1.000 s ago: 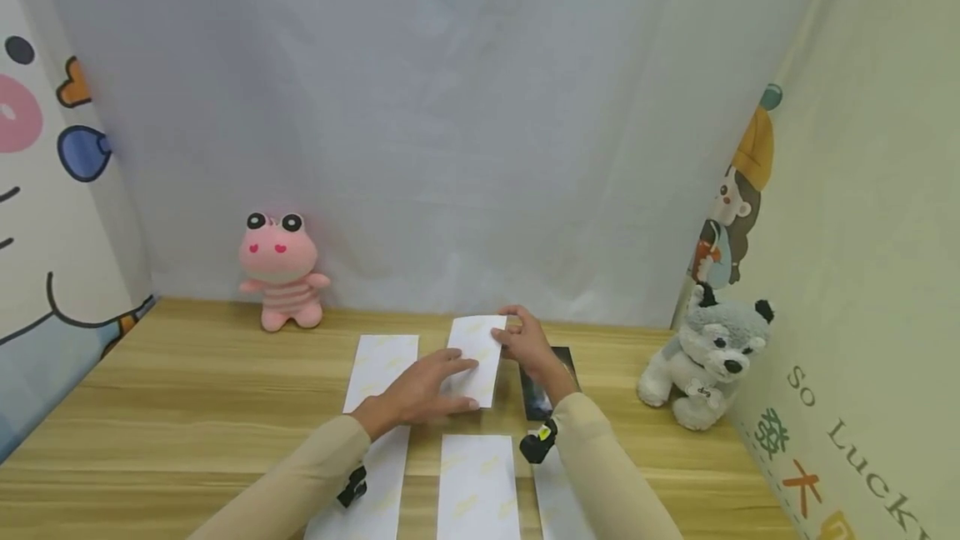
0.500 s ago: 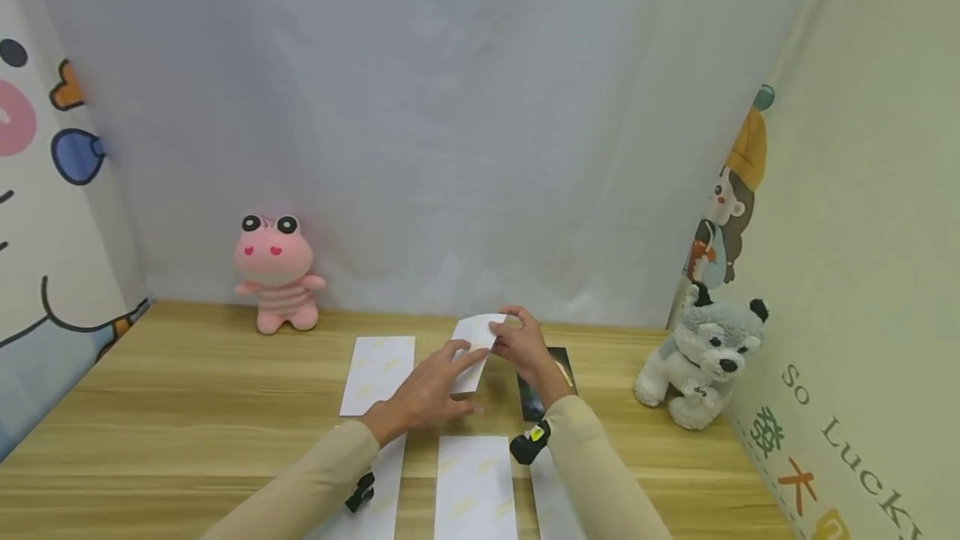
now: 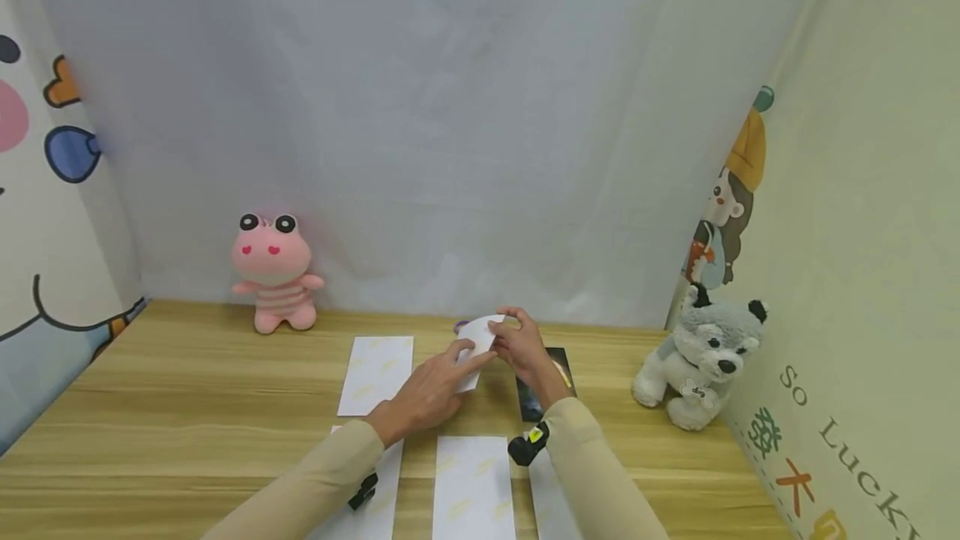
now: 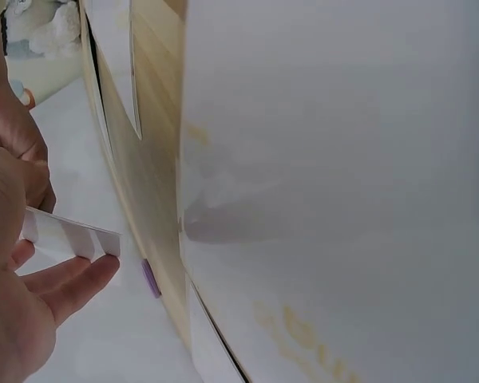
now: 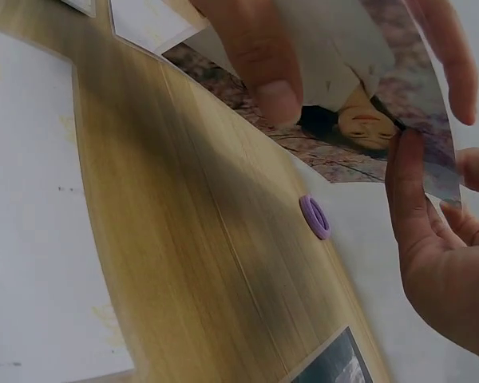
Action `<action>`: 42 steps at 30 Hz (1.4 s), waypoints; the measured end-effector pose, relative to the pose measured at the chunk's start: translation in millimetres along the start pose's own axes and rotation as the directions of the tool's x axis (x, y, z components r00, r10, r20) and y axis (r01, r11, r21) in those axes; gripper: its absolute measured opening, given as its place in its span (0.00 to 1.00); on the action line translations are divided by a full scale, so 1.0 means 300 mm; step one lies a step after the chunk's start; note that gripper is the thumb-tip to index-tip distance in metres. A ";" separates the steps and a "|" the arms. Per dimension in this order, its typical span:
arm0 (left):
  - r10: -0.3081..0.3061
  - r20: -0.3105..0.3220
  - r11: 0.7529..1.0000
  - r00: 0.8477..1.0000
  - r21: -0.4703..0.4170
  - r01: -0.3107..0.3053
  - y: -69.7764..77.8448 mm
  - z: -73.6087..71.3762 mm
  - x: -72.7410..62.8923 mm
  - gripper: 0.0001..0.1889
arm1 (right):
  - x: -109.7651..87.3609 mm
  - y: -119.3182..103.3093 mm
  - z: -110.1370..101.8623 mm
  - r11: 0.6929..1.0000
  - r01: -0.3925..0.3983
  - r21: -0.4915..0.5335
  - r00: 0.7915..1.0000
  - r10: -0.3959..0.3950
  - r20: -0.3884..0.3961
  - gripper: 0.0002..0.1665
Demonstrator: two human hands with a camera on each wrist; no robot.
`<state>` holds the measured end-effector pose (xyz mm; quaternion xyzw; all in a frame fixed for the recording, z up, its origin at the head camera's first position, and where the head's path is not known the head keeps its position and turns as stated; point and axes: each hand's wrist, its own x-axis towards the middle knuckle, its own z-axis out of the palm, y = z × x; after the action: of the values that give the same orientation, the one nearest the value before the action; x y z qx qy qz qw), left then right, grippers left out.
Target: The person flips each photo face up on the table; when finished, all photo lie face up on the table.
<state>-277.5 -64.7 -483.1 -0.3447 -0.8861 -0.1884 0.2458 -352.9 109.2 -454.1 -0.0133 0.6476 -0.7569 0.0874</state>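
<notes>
A photo print point(image 3: 477, 340) is raised above the far middle of the table, its white back towards the head camera and the sheet bowed. My left hand point(image 3: 435, 390) grips its near left side, with the thumb across the picture side in the right wrist view. At the far right corner my right hand point(image 3: 525, 348) pinches the print between thumb and fingers. The right wrist view shows its picture side, a person before pink blossom; part is hidden by the fingers. Fingers point(image 4: 72, 287) of the left hand curl under the print in the left wrist view.
White-backed sheets point(image 3: 378, 373) lie in rows on the wooden table point(image 3: 187, 390). A dark photo point(image 3: 530, 402) lies face up by my right wrist. Beyond the print is a purple ring point(image 5: 315, 217). Pink point(image 3: 273, 273) and grey point(image 3: 701, 361) plush toys stand at the back left and right.
My left hand has moved up and right along the print and closed on it. The print has tilted and bowed more, and the purple ring has come into sight behind it.
</notes>
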 end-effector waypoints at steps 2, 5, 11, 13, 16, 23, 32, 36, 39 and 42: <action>0.000 -0.001 1.000 1.000 0.014 0.000 0.001 0.000 0.002 0.35 | 0.000 -0.001 0.001 1.000 -0.003 0.004 1.000 0.003 0.001 0.18; 0.003 -0.013 1.000 1.000 0.026 -0.003 0.003 -0.004 0.006 0.36 | 0.000 -0.001 0.001 1.000 -0.006 0.004 1.000 0.006 0.009 0.20; 0.003 -0.032 0.999 0.999 0.033 -0.002 0.001 -0.007 0.008 0.38 | -0.003 0.000 0.001 1.000 -0.001 0.014 1.000 0.001 0.031 0.19; 0.000 -0.038 1.000 0.999 0.029 0.001 -0.001 -0.005 0.006 0.39 | -0.005 0.000 0.001 1.000 0.000 0.022 0.999 0.000 0.041 0.17; -0.007 -0.044 1.000 0.999 0.013 0.008 -0.001 -0.004 0.004 0.39 | -0.005 0.003 -0.001 1.000 -0.002 0.024 0.998 0.001 0.058 0.16; -0.017 -0.107 0.998 0.994 -0.061 0.011 0.001 0.001 0.005 0.39 | -0.009 0.006 0.002 1.000 0.020 0.013 0.996 -0.021 0.082 0.22; -0.105 -0.168 0.974 0.980 -0.218 0.067 0.007 0.005 0.013 0.37 | -0.017 0.002 0.013 1.000 0.014 0.023 0.998 -0.015 0.054 0.17; -0.117 -0.179 0.968 0.977 -0.242 0.072 0.009 0.004 0.019 0.36 | -0.013 0.003 0.009 1.000 0.012 0.008 0.998 -0.012 0.058 0.19; -0.141 -0.198 0.957 0.970 -0.279 0.083 0.013 -0.003 0.028 0.34 | -0.009 0.003 0.003 1.000 0.012 -0.007 0.998 -0.011 0.056 0.20; -0.180 -0.220 0.940 0.959 -0.325 0.102 0.016 -0.013 0.040 0.32 | -0.008 0.002 -0.004 0.999 0.014 -0.031 0.998 -0.012 0.056 0.25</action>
<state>-280.5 -57.2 -472.4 -0.2881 -0.8305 -0.3839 0.2826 -350.7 110.8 -454.8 -0.0403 0.6567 -0.7464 0.1003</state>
